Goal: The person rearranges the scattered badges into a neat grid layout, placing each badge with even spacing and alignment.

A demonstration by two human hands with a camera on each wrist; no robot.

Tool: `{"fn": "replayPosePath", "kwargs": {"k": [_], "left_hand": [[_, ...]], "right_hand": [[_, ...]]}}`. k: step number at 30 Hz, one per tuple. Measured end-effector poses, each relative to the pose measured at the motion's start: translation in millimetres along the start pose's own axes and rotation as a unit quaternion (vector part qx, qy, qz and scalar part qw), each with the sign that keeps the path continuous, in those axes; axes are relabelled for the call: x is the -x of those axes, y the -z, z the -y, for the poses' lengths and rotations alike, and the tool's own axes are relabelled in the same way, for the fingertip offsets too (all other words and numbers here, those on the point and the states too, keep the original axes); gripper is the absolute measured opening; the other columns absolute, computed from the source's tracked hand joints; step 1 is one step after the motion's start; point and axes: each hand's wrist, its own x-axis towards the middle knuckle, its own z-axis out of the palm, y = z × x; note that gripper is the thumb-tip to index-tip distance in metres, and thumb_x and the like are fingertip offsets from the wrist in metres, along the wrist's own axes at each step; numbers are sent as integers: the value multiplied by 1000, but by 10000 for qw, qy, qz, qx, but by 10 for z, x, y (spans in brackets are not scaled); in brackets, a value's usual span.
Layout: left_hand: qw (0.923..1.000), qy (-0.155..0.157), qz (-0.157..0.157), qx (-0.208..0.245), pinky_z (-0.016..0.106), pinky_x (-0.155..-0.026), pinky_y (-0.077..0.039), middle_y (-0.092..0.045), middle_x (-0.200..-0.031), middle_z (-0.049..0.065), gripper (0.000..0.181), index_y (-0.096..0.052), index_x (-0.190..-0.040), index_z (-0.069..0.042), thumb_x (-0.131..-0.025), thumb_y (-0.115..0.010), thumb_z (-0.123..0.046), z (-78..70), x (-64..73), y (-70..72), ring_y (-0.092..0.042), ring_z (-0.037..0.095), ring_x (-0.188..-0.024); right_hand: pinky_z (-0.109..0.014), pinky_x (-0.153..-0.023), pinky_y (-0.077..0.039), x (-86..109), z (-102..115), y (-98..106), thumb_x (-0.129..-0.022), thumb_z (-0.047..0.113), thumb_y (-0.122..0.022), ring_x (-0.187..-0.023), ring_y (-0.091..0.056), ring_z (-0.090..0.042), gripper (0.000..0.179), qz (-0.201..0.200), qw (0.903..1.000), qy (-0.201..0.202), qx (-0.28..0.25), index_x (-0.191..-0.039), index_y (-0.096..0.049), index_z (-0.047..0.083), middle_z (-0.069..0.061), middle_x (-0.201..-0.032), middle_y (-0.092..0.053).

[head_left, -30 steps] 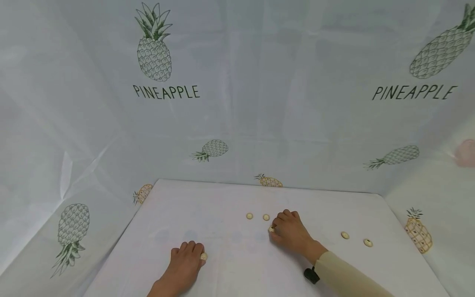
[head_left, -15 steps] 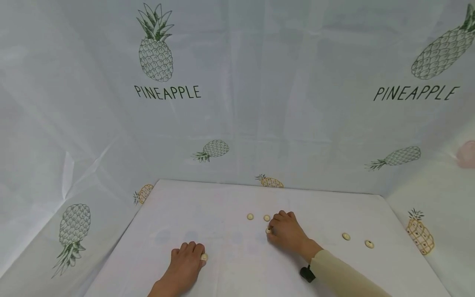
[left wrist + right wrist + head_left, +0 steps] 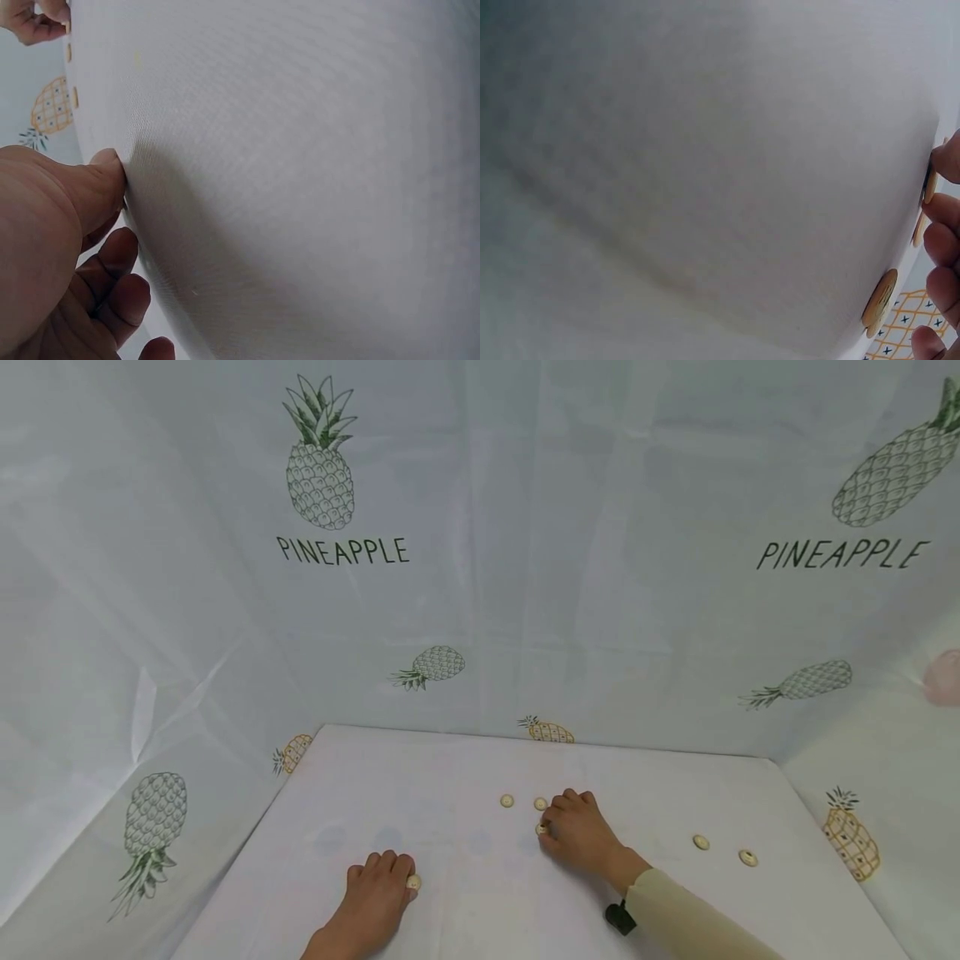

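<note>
A cream disc [image 3: 413,882] was pinched by the left hand [image 3: 372,891] and a second disc [image 3: 540,830] by the right hand [image 3: 579,832], both at the tabletop [image 3: 468,914], judged light, stiff, perhaps slippery, best taken by opposite edges between thumb and forefinger.

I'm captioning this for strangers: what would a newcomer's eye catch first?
Probably the large pineapple drawing, upper left on the white backdrop in the head view. Next, lower on the white table, the left hand pinches one pale disc and the right hand, farther back, another disc.
</note>
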Motion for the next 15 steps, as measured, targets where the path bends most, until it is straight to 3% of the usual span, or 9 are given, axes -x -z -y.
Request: {"fn": "replayPosePath", "kwargs": {"k": [15], "left_hand": [[10000, 73, 48, 4, 41, -72, -36, -49, -88, -6, 22, -59, -99, -19, -94, -79, -25, 22, -8, -17, -43, 15, -84]], "right_hand": [[-45, -87, -43, 50, -69, 18, -89, 37, -82, -91, -52, -17, 22, -86, 9999, -104, 106, -93, -77, 16, 5, -92, -67]]}}
